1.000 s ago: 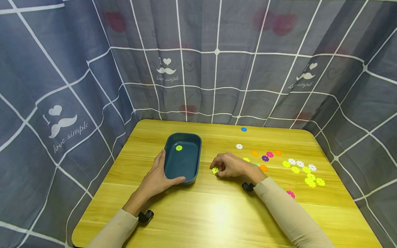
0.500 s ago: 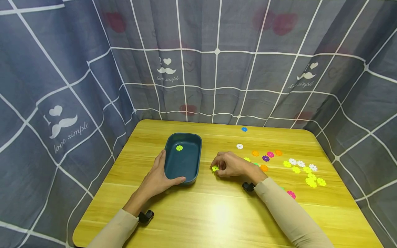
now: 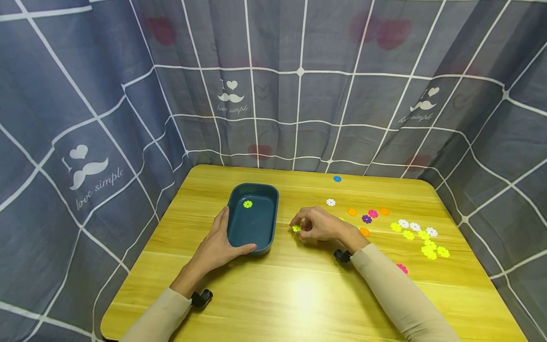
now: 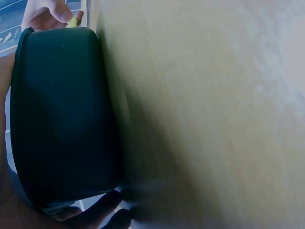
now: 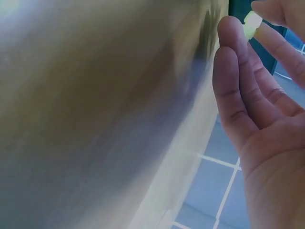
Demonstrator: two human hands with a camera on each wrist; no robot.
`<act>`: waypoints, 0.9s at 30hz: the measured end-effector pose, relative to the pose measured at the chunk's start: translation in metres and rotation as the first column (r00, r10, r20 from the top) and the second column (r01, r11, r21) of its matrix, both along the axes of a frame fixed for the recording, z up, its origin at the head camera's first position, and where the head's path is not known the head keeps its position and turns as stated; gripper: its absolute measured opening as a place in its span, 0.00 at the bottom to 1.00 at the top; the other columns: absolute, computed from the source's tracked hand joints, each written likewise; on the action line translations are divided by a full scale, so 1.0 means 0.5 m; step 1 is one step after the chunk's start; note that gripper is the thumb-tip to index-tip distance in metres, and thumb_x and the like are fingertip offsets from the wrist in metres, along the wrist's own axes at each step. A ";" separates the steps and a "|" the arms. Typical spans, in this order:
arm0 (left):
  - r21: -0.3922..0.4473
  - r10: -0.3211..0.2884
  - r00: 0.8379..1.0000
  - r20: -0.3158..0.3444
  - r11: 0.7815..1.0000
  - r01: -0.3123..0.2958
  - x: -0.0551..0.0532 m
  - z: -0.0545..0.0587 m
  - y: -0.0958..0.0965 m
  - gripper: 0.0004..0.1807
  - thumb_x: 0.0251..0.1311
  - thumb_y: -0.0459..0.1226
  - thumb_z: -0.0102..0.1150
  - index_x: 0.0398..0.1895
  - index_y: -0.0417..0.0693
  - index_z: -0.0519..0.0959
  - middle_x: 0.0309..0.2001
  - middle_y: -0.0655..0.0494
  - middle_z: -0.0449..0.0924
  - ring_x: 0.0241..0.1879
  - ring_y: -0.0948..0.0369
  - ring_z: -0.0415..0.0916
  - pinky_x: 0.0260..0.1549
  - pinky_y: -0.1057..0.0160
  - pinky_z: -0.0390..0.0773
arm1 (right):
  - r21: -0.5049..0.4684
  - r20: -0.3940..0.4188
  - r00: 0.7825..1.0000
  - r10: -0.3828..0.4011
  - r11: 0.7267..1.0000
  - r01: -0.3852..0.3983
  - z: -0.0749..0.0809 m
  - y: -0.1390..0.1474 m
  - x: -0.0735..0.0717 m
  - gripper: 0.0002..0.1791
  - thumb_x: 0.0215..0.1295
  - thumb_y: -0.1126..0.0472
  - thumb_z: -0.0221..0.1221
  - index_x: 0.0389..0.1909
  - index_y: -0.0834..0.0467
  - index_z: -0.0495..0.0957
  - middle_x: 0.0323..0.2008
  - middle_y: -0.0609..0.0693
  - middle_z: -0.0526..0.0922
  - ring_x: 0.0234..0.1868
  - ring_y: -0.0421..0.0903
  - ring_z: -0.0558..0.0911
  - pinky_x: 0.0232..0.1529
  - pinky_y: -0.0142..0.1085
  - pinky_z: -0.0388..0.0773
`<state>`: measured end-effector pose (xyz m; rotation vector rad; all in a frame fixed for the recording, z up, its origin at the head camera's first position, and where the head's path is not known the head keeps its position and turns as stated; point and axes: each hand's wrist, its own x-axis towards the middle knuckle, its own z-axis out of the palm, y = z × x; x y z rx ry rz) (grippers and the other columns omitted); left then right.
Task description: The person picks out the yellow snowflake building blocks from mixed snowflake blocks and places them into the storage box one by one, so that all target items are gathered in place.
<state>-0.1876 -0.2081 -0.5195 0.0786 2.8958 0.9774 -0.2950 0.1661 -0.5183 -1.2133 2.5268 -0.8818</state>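
My left hand [image 3: 215, 244] holds a dark teal rectangular tray [image 3: 252, 232], fingers along its left side and thumb at its near edge. A yellow-green flower-shaped plastic disc [image 3: 248, 204] lies inside, toward the far end. Right of the tray, my right hand [image 3: 319, 225] pinches another yellow-green flower disc [image 3: 296, 229] just over the table. The right wrist view shows this disc [image 5: 251, 25] between thumb and fingertips, partly covered. In the left wrist view the tray's outer wall [image 4: 62, 114] fills the left side, with left fingertips curled around one end.
Several flower discs in mixed colours lie on the wooden table [image 3: 265, 299] at the right, including yellow ones [image 3: 429, 251], a purple one [image 3: 366, 219] and a pink one [image 3: 401, 269]. Farther back lies a blue disc [image 3: 337, 179]. A grey checked curtain [image 3: 278, 104] hangs around the table.
My right hand has risen slightly with the yellow-green disc between its fingers. My left hand and the tray have stayed in place.
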 end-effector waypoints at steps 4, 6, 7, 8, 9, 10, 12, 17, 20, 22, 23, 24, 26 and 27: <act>0.002 0.001 1.000 0.001 1.000 -0.001 0.000 -0.001 0.000 0.88 0.53 0.82 0.77 1.00 0.57 0.30 0.99 0.46 0.35 0.91 0.31 0.62 0.80 0.21 0.73 | -0.006 0.003 1.000 0.007 1.000 -0.007 0.004 -0.001 -0.004 0.18 0.74 0.65 0.74 0.61 0.54 0.94 0.55 0.50 0.93 0.43 0.37 0.92 0.51 0.34 0.94; 0.003 0.001 1.000 0.002 1.000 -0.001 -0.001 -0.001 0.000 0.88 0.53 0.82 0.77 1.00 0.57 0.30 0.99 0.46 0.35 0.91 0.31 0.62 0.80 0.21 0.73 | -0.012 -0.001 1.000 0.013 1.000 -0.013 0.005 -0.001 -0.007 0.17 0.74 0.65 0.74 0.61 0.54 0.94 0.54 0.50 0.93 0.43 0.38 0.93 0.51 0.34 0.94; 0.003 0.001 1.000 0.001 1.000 -0.001 -0.001 -0.001 0.000 0.88 0.53 0.82 0.76 1.00 0.57 0.30 0.99 0.46 0.35 0.90 0.31 0.62 0.80 0.21 0.73 | -0.014 -0.002 1.000 0.014 1.000 -0.014 0.005 -0.001 -0.008 0.17 0.74 0.65 0.75 0.61 0.54 0.94 0.54 0.50 0.93 0.43 0.38 0.93 0.51 0.34 0.94; 0.003 0.002 1.000 0.000 1.000 -0.002 -0.001 -0.002 0.000 0.88 0.53 0.82 0.76 1.00 0.58 0.29 0.99 0.47 0.35 0.90 0.31 0.62 0.80 0.21 0.73 | -0.016 -0.005 1.000 0.014 1.000 -0.014 0.005 -0.002 -0.010 0.17 0.74 0.65 0.75 0.61 0.54 0.95 0.54 0.50 0.93 0.43 0.37 0.93 0.51 0.34 0.94; 0.003 0.002 1.000 0.000 1.000 -0.002 -0.001 -0.002 -0.001 0.88 0.53 0.83 0.76 1.00 0.58 0.29 0.99 0.47 0.35 0.91 0.31 0.62 0.80 0.21 0.73 | -0.017 -0.007 1.000 0.014 1.000 -0.014 0.006 -0.002 -0.011 0.17 0.74 0.65 0.75 0.61 0.54 0.95 0.54 0.50 0.92 0.43 0.37 0.92 0.51 0.34 0.94; 0.005 0.002 1.000 -0.001 1.000 -0.002 -0.001 -0.002 -0.001 0.88 0.53 0.83 0.76 1.00 0.58 0.30 0.99 0.47 0.35 0.91 0.31 0.62 0.80 0.21 0.73 | -0.017 -0.008 1.000 0.012 1.000 -0.013 0.007 -0.002 -0.011 0.17 0.74 0.64 0.75 0.61 0.54 0.95 0.54 0.50 0.92 0.43 0.37 0.92 0.51 0.33 0.94; 0.006 0.001 1.000 0.001 1.000 -0.001 -0.001 -0.002 -0.001 0.88 0.53 0.82 0.76 1.00 0.58 0.30 0.99 0.47 0.35 0.91 0.31 0.62 0.80 0.21 0.73 | -0.020 -0.005 1.000 0.012 1.000 -0.012 0.010 -0.003 -0.012 0.17 0.74 0.64 0.75 0.61 0.55 0.95 0.54 0.50 0.92 0.43 0.36 0.92 0.52 0.33 0.93; 0.010 0.002 1.000 0.006 1.000 -0.002 -0.001 0.000 0.000 0.87 0.54 0.81 0.77 1.00 0.58 0.30 0.99 0.47 0.35 0.91 0.31 0.62 0.80 0.21 0.73 | -0.016 0.001 1.000 0.007 1.000 -0.007 0.019 -0.006 -0.015 0.18 0.74 0.66 0.75 0.62 0.55 0.94 0.57 0.51 0.92 0.43 0.35 0.92 0.52 0.31 0.93; 0.014 0.004 1.000 0.004 1.000 -0.004 0.000 0.001 0.000 0.87 0.54 0.81 0.78 1.00 0.56 0.31 0.99 0.47 0.35 0.90 0.31 0.62 0.80 0.21 0.73 | -0.011 -0.001 1.000 0.002 1.000 -0.002 0.026 -0.008 -0.017 0.19 0.73 0.67 0.74 0.63 0.56 0.94 0.58 0.51 0.93 0.44 0.35 0.92 0.52 0.32 0.92; 0.016 0.005 1.000 0.005 1.000 -0.005 0.000 0.001 0.001 0.87 0.54 0.81 0.77 1.00 0.56 0.32 0.99 0.47 0.35 0.91 0.31 0.62 0.80 0.22 0.73 | -0.011 -0.006 1.000 0.001 1.000 -0.001 0.031 -0.010 -0.018 0.19 0.73 0.67 0.74 0.63 0.56 0.94 0.59 0.51 0.92 0.43 0.35 0.92 0.52 0.32 0.93; 0.016 0.005 1.000 0.006 1.000 -0.005 0.000 0.001 0.000 0.87 0.54 0.81 0.77 1.00 0.56 0.31 0.99 0.47 0.35 0.91 0.32 0.62 0.80 0.22 0.73 | -0.012 -0.008 1.000 0.000 1.000 0.000 0.033 -0.010 -0.018 0.19 0.73 0.67 0.74 0.63 0.56 0.94 0.59 0.51 0.92 0.43 0.35 0.92 0.52 0.33 0.93; 0.017 0.006 1.000 0.007 1.000 -0.006 0.001 0.001 0.001 0.87 0.54 0.81 0.77 1.00 0.56 0.31 0.99 0.47 0.35 0.91 0.32 0.62 0.80 0.22 0.73 | -0.013 -0.014 1.000 -0.001 1.000 0.001 0.035 -0.011 -0.019 0.19 0.74 0.66 0.74 0.63 0.56 0.94 0.59 0.51 0.93 0.43 0.35 0.92 0.52 0.33 0.93; 0.019 0.006 1.000 0.010 1.000 -0.006 0.001 0.001 0.001 0.87 0.54 0.81 0.77 1.00 0.56 0.31 0.99 0.48 0.35 0.91 0.32 0.62 0.81 0.22 0.73 | -0.014 -0.026 1.000 -0.004 1.000 0.003 0.039 -0.012 -0.021 0.19 0.74 0.66 0.74 0.63 0.56 0.93 0.58 0.51 0.93 0.43 0.35 0.92 0.52 0.34 0.93; 0.020 0.006 1.000 0.012 1.000 -0.006 0.001 0.002 0.001 0.87 0.54 0.81 0.77 1.00 0.57 0.31 0.99 0.48 0.34 0.91 0.32 0.62 0.81 0.22 0.73 | -0.015 -0.028 1.000 -0.006 1.000 0.006 0.041 -0.012 -0.021 0.19 0.74 0.65 0.74 0.63 0.56 0.93 0.59 0.51 0.93 0.43 0.36 0.93 0.52 0.35 0.93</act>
